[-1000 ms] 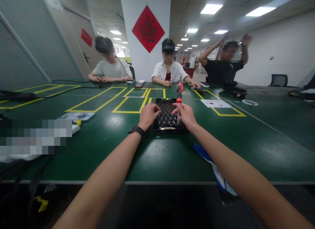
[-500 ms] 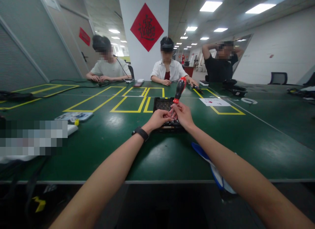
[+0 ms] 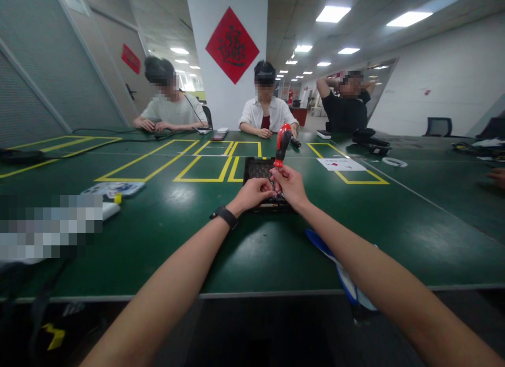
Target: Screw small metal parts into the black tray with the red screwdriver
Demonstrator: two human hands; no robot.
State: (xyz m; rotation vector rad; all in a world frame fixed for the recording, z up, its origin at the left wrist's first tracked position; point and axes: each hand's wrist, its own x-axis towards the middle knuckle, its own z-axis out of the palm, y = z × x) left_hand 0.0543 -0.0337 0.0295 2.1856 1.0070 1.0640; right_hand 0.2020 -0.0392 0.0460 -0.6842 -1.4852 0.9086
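A black tray [image 3: 254, 169] with rows of small parts lies on the green table [image 3: 169, 225] in front of me. My right hand [image 3: 290, 185] is closed round the shaft of a red-and-black screwdriver [image 3: 282, 140], whose handle points up and slightly away. My left hand [image 3: 254, 192] is pinched together right beside it, at the screwdriver's lower end over the tray's near edge. What the left fingers hold is too small to make out. A black watch sits on my left wrist.
Three people sit along the far side of the table. Yellow tape rectangles [image 3: 205, 167] mark the tabletop. A phone-like flat item [image 3: 112, 189] lies at the left, a paper sheet [image 3: 341, 164] at the right, and a blue-and-white object [image 3: 339, 269] lies under my right forearm.
My left hand came off the tray's left edge and joined my right hand at the screwdriver's lower end. The screwdriver tilted from upright. The far-right person lowered raised arms behind the head.
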